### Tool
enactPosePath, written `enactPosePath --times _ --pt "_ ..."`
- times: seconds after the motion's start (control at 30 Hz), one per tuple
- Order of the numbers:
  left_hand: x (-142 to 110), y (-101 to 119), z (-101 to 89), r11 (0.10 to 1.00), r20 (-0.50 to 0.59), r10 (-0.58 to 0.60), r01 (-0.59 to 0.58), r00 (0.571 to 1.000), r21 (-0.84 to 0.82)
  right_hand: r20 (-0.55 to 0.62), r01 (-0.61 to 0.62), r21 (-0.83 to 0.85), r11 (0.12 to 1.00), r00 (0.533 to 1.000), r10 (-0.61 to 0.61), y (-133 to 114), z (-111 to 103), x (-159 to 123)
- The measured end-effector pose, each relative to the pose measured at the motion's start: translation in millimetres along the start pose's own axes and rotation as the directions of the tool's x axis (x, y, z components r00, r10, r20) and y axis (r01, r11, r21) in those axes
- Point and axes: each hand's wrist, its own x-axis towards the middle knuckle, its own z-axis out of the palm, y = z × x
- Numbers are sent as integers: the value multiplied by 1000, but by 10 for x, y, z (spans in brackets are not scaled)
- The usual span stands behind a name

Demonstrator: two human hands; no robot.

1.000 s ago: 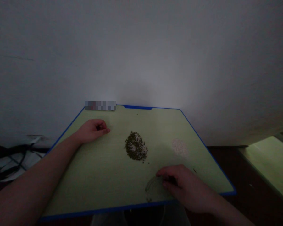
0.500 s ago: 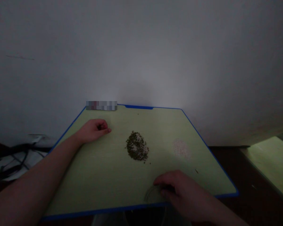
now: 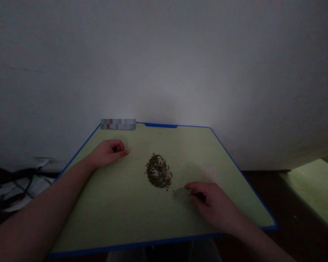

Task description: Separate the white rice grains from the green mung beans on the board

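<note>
My right hand (image 3: 215, 203) pinches a clear see-through piece with a curved rim (image 3: 182, 194) between thumb and fingers, low over the table's right half. Its exact kind is hard to make out in the dim light. Just left of and beyond it lies a mixed pile of green-brown and pale small grains (image 3: 158, 171). A thin patch of pale grains (image 3: 210, 171) lies just past my right knuckles, partly covered by them. My left hand (image 3: 109, 152) rests on the table left of the mixed pile, fingers curled in a loose fist, and nothing shows in it.
The pale green table (image 3: 120, 214) has a blue edge and stands against a grey wall (image 3: 164, 65). A blurred-out flat strip (image 3: 118, 124) lies at its back left corner. Dark cables (image 3: 27, 182) hang at the left, and another pale surface (image 3: 314, 189) is at the right.
My right hand has moved away from the front edge towards the piles, carrying the clear piece beside the mixed grains. The left hand stays where it was.
</note>
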Motion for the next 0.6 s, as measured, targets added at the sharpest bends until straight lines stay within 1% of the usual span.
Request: enactPosePath --times 0.1,0.2,0.37,0.47,0.53,0.6 --pt "-3 17 -5 1000 -3 -2 2 1000 16 3 -4 -2 1000 1000 4 -30 49 -7" --pt "-12 41 -11 1000 1 -8 8 1000 17 -49 -75 -28 997 996 74 35 44 -22" --pt "-22 49 -19 1000 7 -13 13 1000 3 -132 -180 -59 982 976 171 281 -89 -15" --pt "-24 46 -23 1000 13 -7 7 1000 15 -209 -228 -115 967 957 201 346 -180 -14" --pt "-24 45 -24 1000 12 -1 1 1000 13 -214 -214 -108 971 959 187 307 -199 -25" --pt "-23 46 -24 1000 4 4 -4 1000 15 -169 -154 -65 986 975 142 210 -166 -41"
